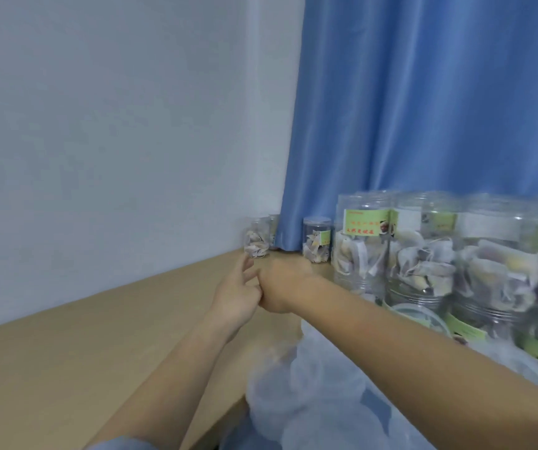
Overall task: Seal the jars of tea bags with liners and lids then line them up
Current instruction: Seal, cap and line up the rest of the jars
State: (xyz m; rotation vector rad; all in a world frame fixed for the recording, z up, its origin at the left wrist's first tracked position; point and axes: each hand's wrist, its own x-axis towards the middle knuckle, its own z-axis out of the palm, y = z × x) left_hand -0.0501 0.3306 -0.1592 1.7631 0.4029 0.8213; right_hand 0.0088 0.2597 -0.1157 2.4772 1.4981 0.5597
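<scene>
A: Clear plastic bag (297, 394) lies nearest you. Beyond it your left hand (238, 293) has loose, spread fingers; your right hand (282, 284) is turned away, so I cannot tell its grip.

B: And the jars?

A: Clear, labelled jars (423, 254) of pale tea bags crowd the right, near the hands. Two small jars (317, 240) stand far back by the blue curtain (423, 108). Extend that far row, labels facing you.

Clear labelled jars (423, 254) of tea bags, upright, clustered beside curtain.
</scene>
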